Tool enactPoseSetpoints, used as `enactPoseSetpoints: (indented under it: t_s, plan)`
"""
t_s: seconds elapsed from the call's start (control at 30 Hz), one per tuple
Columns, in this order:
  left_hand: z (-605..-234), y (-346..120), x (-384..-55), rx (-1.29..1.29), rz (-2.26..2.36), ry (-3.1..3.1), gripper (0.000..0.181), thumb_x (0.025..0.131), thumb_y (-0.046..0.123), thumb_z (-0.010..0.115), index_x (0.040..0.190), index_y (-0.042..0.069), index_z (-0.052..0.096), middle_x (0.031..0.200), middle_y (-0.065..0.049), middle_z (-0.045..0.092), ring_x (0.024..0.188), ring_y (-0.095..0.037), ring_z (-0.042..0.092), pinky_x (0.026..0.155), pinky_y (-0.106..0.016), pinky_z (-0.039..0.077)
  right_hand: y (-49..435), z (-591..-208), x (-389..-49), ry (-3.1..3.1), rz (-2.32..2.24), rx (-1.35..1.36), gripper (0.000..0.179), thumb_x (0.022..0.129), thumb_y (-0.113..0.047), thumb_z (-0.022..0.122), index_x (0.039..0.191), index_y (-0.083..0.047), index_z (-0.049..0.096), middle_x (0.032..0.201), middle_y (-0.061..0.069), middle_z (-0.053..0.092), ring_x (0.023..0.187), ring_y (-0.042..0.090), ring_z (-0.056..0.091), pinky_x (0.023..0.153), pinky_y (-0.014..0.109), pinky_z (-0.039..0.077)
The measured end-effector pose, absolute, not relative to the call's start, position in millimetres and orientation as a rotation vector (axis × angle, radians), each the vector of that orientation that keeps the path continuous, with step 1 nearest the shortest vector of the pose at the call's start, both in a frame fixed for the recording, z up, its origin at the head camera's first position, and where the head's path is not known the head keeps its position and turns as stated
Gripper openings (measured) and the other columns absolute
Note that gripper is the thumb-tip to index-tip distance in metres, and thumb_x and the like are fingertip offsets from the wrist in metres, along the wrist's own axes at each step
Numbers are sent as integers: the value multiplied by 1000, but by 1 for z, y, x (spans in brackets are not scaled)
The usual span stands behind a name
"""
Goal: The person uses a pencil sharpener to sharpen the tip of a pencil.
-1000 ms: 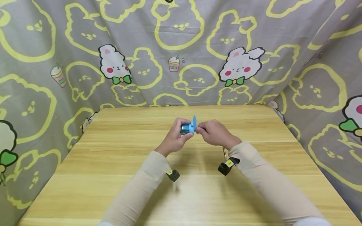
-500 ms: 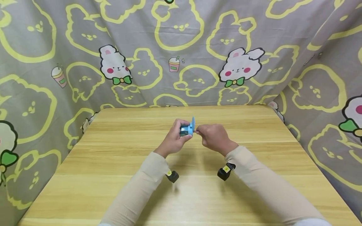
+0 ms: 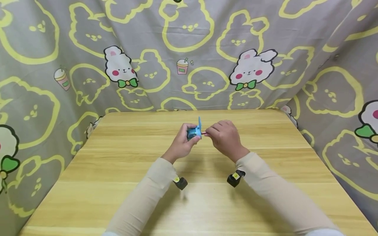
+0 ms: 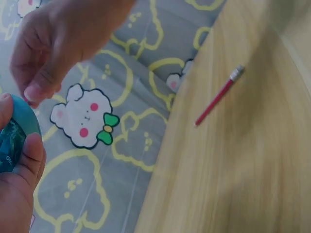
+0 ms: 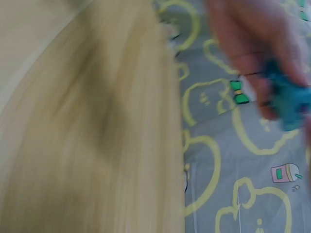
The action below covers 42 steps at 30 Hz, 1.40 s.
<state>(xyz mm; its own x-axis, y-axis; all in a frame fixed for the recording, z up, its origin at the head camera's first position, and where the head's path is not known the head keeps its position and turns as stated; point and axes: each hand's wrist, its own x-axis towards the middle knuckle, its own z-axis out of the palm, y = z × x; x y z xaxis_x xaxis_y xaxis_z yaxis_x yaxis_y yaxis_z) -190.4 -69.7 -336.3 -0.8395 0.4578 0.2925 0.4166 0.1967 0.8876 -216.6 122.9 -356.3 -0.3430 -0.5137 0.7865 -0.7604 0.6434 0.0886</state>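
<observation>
Above the table, my left hand (image 3: 180, 144) grips a blue pencil sharpener (image 3: 192, 133) with a see-through body, thumb in front and fingers behind. Its flip lid (image 3: 199, 123) stands raised. From the right, my right hand (image 3: 225, 139) pinches a thin red pencil (image 3: 203, 133) whose end meets the sharpener's opening; most of the pencil is hidden by the fingers. In the left wrist view, a second red pencil (image 4: 216, 97) with a metal eraser end lies on the table. The right wrist view shows the sharpener (image 5: 286, 99) blurred in the left hand (image 5: 262, 43).
The wooden table (image 3: 124, 196) spreads under both arms. A grey curtain (image 3: 200, 39) with yellow outlines and white rabbits hangs behind its far edge and along the sides. A small black camera (image 3: 180, 183) hangs at the left wrist, and another camera (image 3: 235, 178) at the right.
My right hand has turned, its knuckles now higher, and a short red stretch of pencil shows. The sharpener has shifted slightly left. The pencil end seen beside the right wrist is now hidden.
</observation>
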Motion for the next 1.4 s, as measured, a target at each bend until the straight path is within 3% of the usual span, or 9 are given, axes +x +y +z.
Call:
enactPoseSetpoints:
  t_s: [0.1, 0.27, 0.5, 0.63, 0.77, 0.87, 1.03, 1.27, 1.4]
  plan:
    - [-335, -70, -190, 869, 1780, 2393, 37, 92, 2, 50, 123, -7, 31, 113, -23, 43, 93, -25, 50, 76, -30, 46, 117, -363, -217, -1923, 276, 912, 11, 82, -16, 67, 75, -8, 66, 72, 3, 64, 57, 18, 56, 49, 30, 42]
    - [-348, -73, -200, 940, 1742, 2418, 38, 90, 0, 53, 122, -4, 32, 120, -21, 38, 101, -28, 47, 82, -31, 44, 115, -366, -215, -2040, 351, 956, 13, 82, -13, 66, 70, -10, 61, 54, -2, 52, 38, 7, 35, 34, 22, 27]
    - [-371, -76, -210, 999, 1719, 2438, 37, 89, 3, 55, 120, 1, 33, 121, -15, 37, 105, -24, 47, 85, -31, 44, 116, -343, -215, -2709, 860, 915, 20, 91, -15, 56, 75, -10, 67, 63, -4, 58, 46, 9, 41, 47, 25, 38]
    - [-368, -77, -210, 971, 1756, 2475, 37, 90, 5, 55, 120, 0, 35, 118, -15, 38, 101, -24, 48, 82, -32, 45, 120, -346, -218, -2539, 827, 1002, 8, 85, -16, 65, 83, -8, 66, 71, -4, 58, 56, 8, 47, 52, 24, 43]
    - [-365, -77, -210, 930, 1763, 2488, 38, 90, 6, 56, 121, 0, 35, 119, -15, 38, 99, -23, 49, 81, -32, 45, 122, -356, -220, -2213, 589, 1034, 10, 77, -12, 73, 81, -6, 66, 75, 1, 59, 66, 14, 55, 62, 28, 45]
    - [-364, -77, -210, 934, 1756, 2498, 37, 90, 6, 56, 121, 1, 36, 119, -14, 38, 101, -23, 48, 83, -32, 44, 120, -364, -221, -2055, 433, 969, 8, 78, -12, 72, 78, -6, 67, 72, 2, 61, 64, 17, 58, 59, 31, 44]
    - [-364, -77, -211, 976, 1732, 2534, 37, 88, 4, 57, 119, 2, 37, 119, -13, 38, 103, -24, 47, 85, -33, 44, 117, -372, -220, -2050, 442, 989, 8, 83, -12, 66, 78, -6, 65, 65, 1, 60, 49, 11, 51, 42, 23, 39]
    - [-359, -83, -210, 904, 1725, 2495, 39, 89, 5, 56, 122, 2, 35, 120, -15, 38, 101, -25, 48, 82, -32, 45, 125, -366, -220, -2107, 620, 1101, 13, 78, -6, 71, 87, -2, 63, 82, 6, 58, 69, 14, 56, 60, 26, 49]
    - [-348, -83, -202, 886, 1729, 2430, 40, 90, 3, 54, 123, -2, 32, 120, -20, 37, 100, -27, 48, 81, -32, 45, 129, -369, -222, -2020, 535, 1017, 10, 81, -15, 70, 86, -6, 68, 77, 5, 59, 64, 17, 56, 56, 30, 45]
